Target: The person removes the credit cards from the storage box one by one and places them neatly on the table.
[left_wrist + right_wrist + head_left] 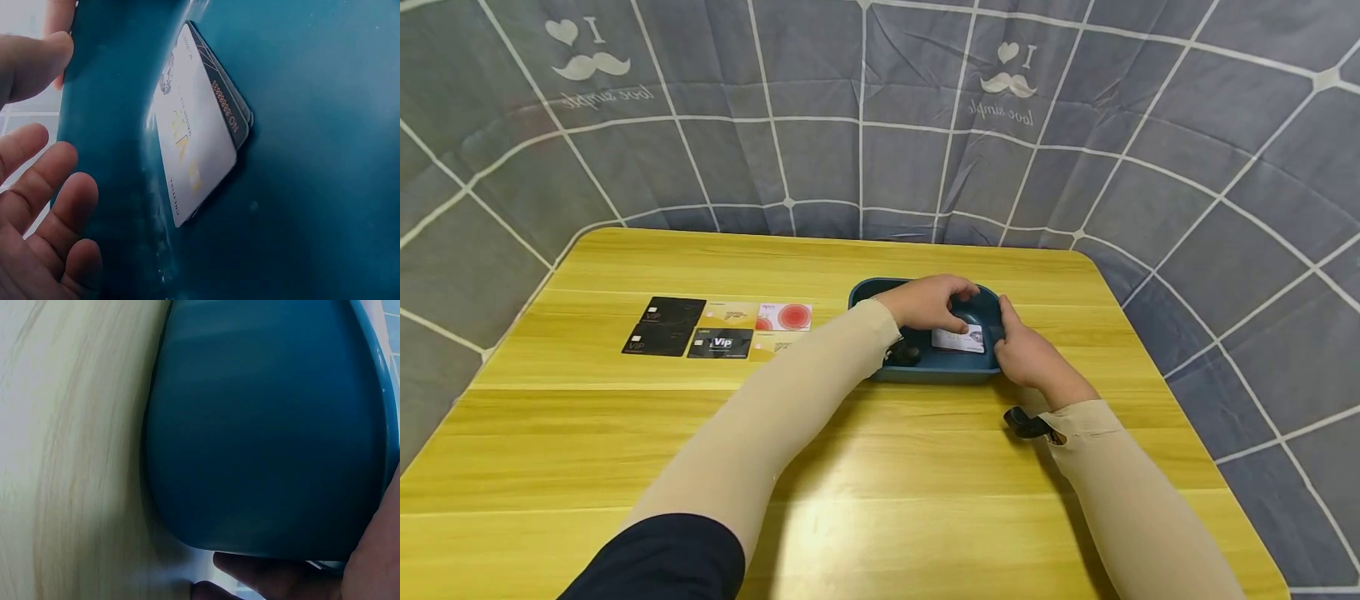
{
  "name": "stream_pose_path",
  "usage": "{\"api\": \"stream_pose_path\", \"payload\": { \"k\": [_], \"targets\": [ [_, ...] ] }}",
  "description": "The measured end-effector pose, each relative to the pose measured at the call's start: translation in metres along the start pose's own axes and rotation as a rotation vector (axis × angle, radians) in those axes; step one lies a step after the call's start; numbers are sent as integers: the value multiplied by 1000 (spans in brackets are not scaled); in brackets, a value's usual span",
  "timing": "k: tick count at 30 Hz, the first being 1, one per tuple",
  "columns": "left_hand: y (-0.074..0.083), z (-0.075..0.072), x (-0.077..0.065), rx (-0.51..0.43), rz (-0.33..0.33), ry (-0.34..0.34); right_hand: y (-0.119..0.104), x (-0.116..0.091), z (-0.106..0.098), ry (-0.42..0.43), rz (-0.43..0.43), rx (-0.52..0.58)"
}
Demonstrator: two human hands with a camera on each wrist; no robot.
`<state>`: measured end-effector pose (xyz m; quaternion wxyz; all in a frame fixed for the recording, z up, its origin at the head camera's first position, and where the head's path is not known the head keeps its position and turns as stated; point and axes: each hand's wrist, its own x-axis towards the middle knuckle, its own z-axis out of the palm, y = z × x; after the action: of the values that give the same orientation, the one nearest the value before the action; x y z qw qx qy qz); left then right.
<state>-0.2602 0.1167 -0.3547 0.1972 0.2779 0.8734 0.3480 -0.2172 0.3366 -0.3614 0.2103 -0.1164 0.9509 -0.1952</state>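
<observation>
A dark teal plastic box sits on the table. In it lies a small fanned stack of cards, a white one with gold print on top and darker ones beneath. My left hand reaches over the box, its fingers spread and loosely bent; in the left wrist view the fingers and thumb are apart from the cards and hold nothing. My right hand grips the box by its right end; in the right wrist view its fingers lie along the outside of the end wall.
Left of the box, several cards lie in two rows on the table: black VIP cards, a dark Vip card, gold cards and a card with red circles. A grey checked cloth hangs behind the table.
</observation>
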Motion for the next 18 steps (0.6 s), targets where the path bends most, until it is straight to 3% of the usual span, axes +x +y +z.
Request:
{"api": "stream_pose_path", "payload": {
  "k": [18],
  "targets": [
    [-11,13,-2,68,-112,-99,6,0,6,22,-16,-6]
  ]
}}
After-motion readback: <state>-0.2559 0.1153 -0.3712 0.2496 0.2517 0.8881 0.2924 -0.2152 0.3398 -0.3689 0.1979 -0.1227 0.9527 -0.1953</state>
